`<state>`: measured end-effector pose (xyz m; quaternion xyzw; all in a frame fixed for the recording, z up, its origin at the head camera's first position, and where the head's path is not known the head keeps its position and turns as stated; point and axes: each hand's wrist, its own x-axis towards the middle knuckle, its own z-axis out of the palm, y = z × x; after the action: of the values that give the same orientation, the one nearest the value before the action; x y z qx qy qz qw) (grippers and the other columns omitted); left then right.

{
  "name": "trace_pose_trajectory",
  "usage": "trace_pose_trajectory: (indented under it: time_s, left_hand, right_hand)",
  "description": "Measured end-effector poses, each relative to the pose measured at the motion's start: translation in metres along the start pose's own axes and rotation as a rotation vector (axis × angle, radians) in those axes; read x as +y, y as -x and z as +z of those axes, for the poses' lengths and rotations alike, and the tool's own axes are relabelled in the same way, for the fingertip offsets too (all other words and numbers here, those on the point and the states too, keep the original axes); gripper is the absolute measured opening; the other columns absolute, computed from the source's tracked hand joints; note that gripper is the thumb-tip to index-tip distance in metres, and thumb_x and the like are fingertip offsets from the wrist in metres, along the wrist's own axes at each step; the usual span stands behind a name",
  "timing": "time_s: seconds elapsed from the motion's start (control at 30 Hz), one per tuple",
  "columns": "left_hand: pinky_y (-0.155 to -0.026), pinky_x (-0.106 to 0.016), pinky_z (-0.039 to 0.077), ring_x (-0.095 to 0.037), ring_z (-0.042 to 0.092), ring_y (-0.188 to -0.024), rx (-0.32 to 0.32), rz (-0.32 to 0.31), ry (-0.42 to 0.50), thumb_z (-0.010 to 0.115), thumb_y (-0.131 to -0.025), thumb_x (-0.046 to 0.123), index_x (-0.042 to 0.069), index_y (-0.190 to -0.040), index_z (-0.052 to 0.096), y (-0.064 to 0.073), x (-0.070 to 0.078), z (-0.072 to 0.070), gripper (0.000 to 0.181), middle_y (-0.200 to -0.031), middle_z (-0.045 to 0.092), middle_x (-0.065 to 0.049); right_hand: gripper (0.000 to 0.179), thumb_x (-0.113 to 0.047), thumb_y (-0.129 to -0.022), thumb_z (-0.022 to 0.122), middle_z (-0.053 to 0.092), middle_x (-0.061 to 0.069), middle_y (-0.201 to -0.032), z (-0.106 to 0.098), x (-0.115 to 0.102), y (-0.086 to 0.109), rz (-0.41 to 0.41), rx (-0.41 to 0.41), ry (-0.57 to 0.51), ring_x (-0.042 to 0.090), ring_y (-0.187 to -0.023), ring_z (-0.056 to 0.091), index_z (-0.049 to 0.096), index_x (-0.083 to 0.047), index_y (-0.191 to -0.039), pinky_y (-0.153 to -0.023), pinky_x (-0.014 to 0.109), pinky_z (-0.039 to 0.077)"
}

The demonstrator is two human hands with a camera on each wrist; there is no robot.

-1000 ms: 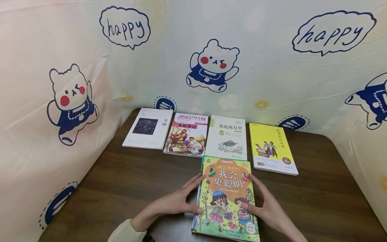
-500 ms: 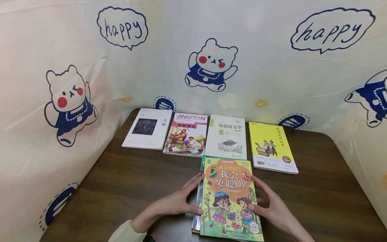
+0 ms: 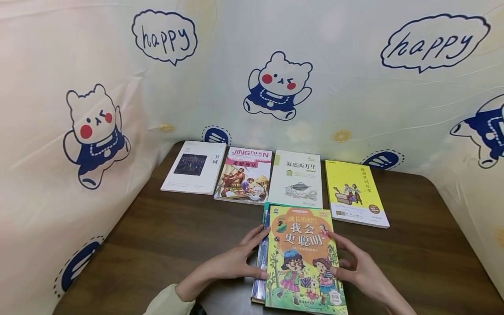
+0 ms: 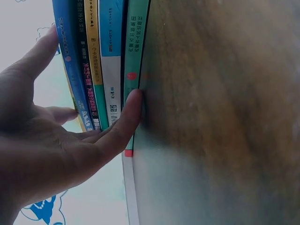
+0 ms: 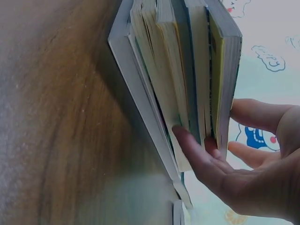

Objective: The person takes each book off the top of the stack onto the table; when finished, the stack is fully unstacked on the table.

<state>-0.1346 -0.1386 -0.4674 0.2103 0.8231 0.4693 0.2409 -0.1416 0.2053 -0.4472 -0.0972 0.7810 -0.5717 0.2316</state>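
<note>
A yellow-green picture book [image 3: 303, 253] with an orange title patch lies on top of a stack near the table's front. It sits shifted to the right, baring a strip of the blue book [image 3: 260, 280] below. My left hand [image 3: 230, 262] touches the stack's left side; its fingers lie along the several spines [image 4: 110, 56] in the left wrist view. My right hand [image 3: 364, 271] holds the top book by its right edge, thumb on the cover. In the right wrist view, one fingertip of it reaches the page edges [image 5: 171, 84] of lower books.
Along the back lie a white book [image 3: 206, 179], a pink-topped book [image 3: 232, 183], a pale green-white book [image 3: 281, 175] and a yellow book [image 3: 338, 175]. The stack's far end meets the pale one. Printed cloth [image 3: 220, 78] encloses the brown table [image 3: 157, 245].
The top book has slid to the right over the stack along with my right hand, uncovering more of the blue book. My left hand stays at the stack's left side.
</note>
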Motion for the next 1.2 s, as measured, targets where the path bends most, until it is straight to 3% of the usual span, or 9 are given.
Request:
trace_pose_trajectory:
  time_s: [0.13,0.27,0.47,0.93,1.07,1.2]
  left_hand:
    - [-0.106,-0.058,0.03,-0.04,0.011,-0.143,-0.003,0.001,-0.001,0.075,-0.083,0.039,0.029,-0.156,0.007,0.001,0.001,-0.001,0.1,-0.161,-0.004,-0.006]
    - [-0.105,-0.059,0.03,-0.04,0.011,-0.143,-0.008,0.002,-0.002,0.075,-0.084,0.037,0.029,-0.156,0.009,0.001,0.001,-0.002,0.098,-0.161,-0.005,-0.006]
    - [-0.104,-0.058,0.033,-0.041,0.014,-0.143,-0.008,0.013,-0.016,0.074,-0.085,0.036,0.029,-0.156,0.009,0.001,0.002,-0.002,0.096,-0.161,-0.005,-0.005]
    - [-0.103,-0.059,0.033,-0.043,0.013,-0.142,-0.016,0.029,-0.008,0.074,-0.085,0.034,0.024,-0.156,0.011,0.002,0.002,-0.002,0.096,-0.161,-0.005,-0.009]
    - [-0.104,-0.059,0.032,-0.042,0.012,-0.142,-0.011,0.033,-0.01,0.074,-0.085,0.034,0.023,-0.156,0.011,0.002,0.002,-0.002,0.096,-0.161,-0.004,-0.009]
    - [-0.104,-0.059,0.031,-0.042,0.012,-0.142,-0.005,0.034,-0.012,0.074,-0.084,0.034,0.024,-0.156,0.012,0.002,0.0,-0.002,0.096,-0.161,-0.004,-0.009]
  right_hand:
    - [0.082,-0.006,-0.081,0.075,0.04,0.028,-0.134,-0.002,-0.003,0.002,0.008,0.026,0.016,0.034,-0.106,0.061,0.031,-0.009,-0.15,-0.077,0.035,0.054]
    - [0.081,-0.007,-0.084,0.072,0.036,0.027,-0.14,-0.012,-0.002,0.007,0.082,0.002,-0.064,0.031,-0.104,0.062,0.028,-0.01,-0.152,-0.077,0.039,0.055]
    - [0.081,-0.007,-0.09,0.065,0.058,0.026,-0.126,-0.033,0.0,0.015,0.175,-0.073,-0.173,0.031,-0.101,0.064,0.017,-0.009,-0.155,-0.079,0.048,0.055]
    - [0.074,-0.011,-0.094,0.06,0.055,0.025,-0.131,-0.067,0.004,0.037,0.215,-0.071,-0.202,0.034,-0.107,0.063,0.021,-0.024,-0.155,-0.084,0.048,0.053]
    - [0.072,-0.01,-0.095,0.058,0.055,0.025,-0.131,-0.081,0.003,0.046,0.226,-0.039,-0.201,0.033,-0.108,0.063,0.023,-0.031,-0.154,-0.085,0.047,0.053]
    - [0.075,-0.009,-0.094,0.059,0.048,0.03,-0.136,-0.095,-0.003,0.053,0.24,0.077,-0.129,0.032,-0.108,0.063,0.021,-0.028,-0.155,-0.083,0.046,0.053]
